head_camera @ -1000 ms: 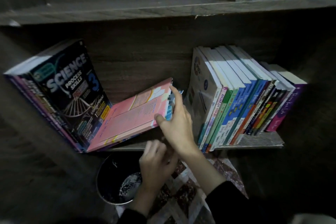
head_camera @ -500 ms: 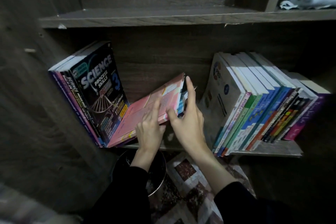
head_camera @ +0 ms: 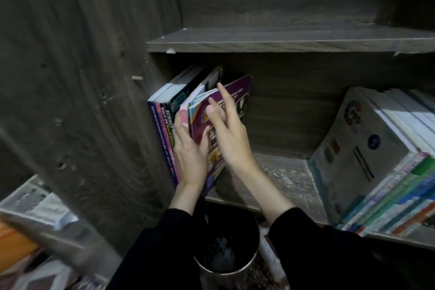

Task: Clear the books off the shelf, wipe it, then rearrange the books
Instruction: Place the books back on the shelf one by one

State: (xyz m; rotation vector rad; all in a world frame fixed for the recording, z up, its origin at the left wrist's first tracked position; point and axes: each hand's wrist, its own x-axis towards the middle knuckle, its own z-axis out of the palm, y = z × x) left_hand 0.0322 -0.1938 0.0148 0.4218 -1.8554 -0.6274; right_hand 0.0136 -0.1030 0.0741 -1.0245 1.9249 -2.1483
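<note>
**Mia:** Where is the purple book (head_camera: pixel 231 92)?

**Sam:** It is in the middle of the frame, at the left end of the shelf (head_camera: pixel 282 172). It stands up and tips onto the left row of books (head_camera: pixel 164 110).

**Mia:** What are the hands doing?

**Sam:** The left hand (head_camera: pixel 190 155) holds the book's near edge, with the thumb on the cover and the fingers on the other side. The right hand (head_camera: pixel 229 134) is flat. Its fingers are straight and push on the cover.

**Mia:** Are there more books?

**Sam:** Yes. The right row of books (head_camera: pixel 367 148) leans at the right side of the frame, well apart from the purple one. The board between the two rows is bare.

**Mia:** So is the job nearly done?

**Sam:** I think not. Books are on both ends of the shelf. The bare part looks speckled, maybe dusty, and I see no cloth. So I guess some sorting, and maybe the wiping, is left. I cannot be sure.

**Mia:** What else is around?

**Sam:** A round bin (head_camera: pixel 226 272) sits at the bottom middle, under the hands. An upper shelf (head_camera: pixel 270 40) is above. Some newspapers (head_camera: pixel 33 198) lie at the lower left.
</note>
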